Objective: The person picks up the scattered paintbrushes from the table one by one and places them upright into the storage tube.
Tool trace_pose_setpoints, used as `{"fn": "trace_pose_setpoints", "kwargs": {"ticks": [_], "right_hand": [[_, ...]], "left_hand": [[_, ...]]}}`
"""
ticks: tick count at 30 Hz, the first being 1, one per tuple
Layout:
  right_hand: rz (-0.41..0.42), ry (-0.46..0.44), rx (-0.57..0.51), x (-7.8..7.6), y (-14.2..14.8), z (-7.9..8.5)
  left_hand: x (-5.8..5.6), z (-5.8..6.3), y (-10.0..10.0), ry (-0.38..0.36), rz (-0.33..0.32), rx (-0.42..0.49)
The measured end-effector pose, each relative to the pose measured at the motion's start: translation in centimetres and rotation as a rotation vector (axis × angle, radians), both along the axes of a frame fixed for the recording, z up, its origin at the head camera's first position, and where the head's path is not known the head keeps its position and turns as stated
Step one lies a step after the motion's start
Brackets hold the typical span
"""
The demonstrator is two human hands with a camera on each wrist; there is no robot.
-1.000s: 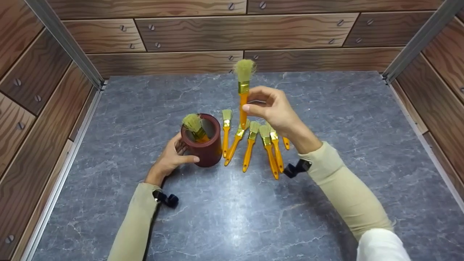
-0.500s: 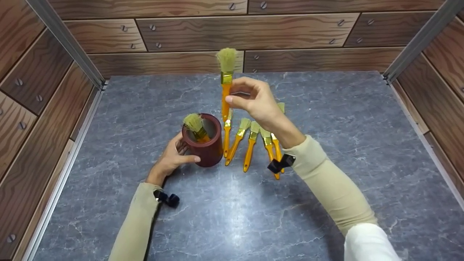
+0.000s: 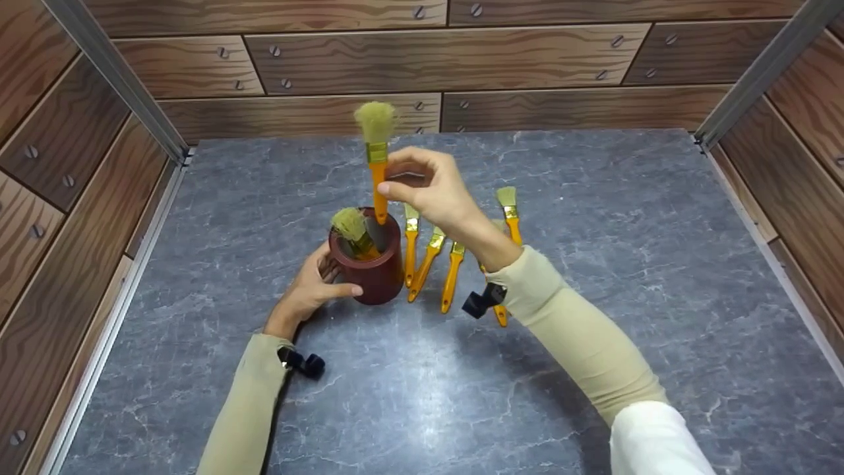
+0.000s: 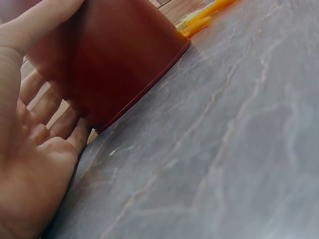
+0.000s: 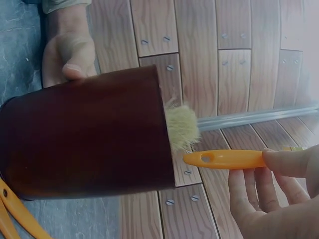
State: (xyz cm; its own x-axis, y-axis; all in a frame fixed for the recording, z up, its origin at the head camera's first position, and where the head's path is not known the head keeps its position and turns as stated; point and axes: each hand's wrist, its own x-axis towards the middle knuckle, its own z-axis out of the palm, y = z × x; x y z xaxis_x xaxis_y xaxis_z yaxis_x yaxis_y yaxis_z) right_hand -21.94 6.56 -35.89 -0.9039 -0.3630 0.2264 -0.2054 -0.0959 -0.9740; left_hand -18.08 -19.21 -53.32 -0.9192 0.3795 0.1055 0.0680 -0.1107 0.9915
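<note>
A dark red cylindrical cup (image 3: pixel 377 284) stands on the table, and my left hand (image 3: pixel 308 287) grips its left side with fingers and thumb round the wall. Inside it a paintbrush (image 3: pixel 351 227) leans left, bristles up above the rim. My right hand (image 3: pixel 432 191) pinches a second paintbrush (image 3: pixel 378 168) upright by its orange handle, bristles up. In the head view that handle's lower end overlaps the cup's far rim. From the right wrist view, the handle tip (image 5: pixel 197 158) is just outside the cup's mouth, close to the bristles of the brush inside.
Several more orange-handled paintbrushes (image 3: pixel 452 280) lie fanned out right of the cup, some partly hidden under my right forearm. One brush (image 3: pixel 508 208) lies farther right. Wood-patterned walls (image 3: pixel 448 59) enclose the grey marbled table (image 3: pixel 395 409) at the back and sides.
My right hand has carried its paintbrush left from above the loose brushes to over the cup, lately dropping slightly. The left hand and cup have stayed in place.
</note>
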Motion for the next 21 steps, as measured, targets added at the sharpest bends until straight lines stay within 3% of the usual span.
{"fn": "trace_pose_setpoints", "kwargs": {"ticks": [9,21], "right_hand": [[0.034,0.058,0.040,0.2,-1.3,-0.9],[0.027,0.057,0.047,0.1,-1.4,-1.5]], "left_hand": [[-0.1,-0.1,-0.1,0.028,-0.020,0.000],[-0.1,-0.1,0.0,0.047,-0.020,0.017]]}}
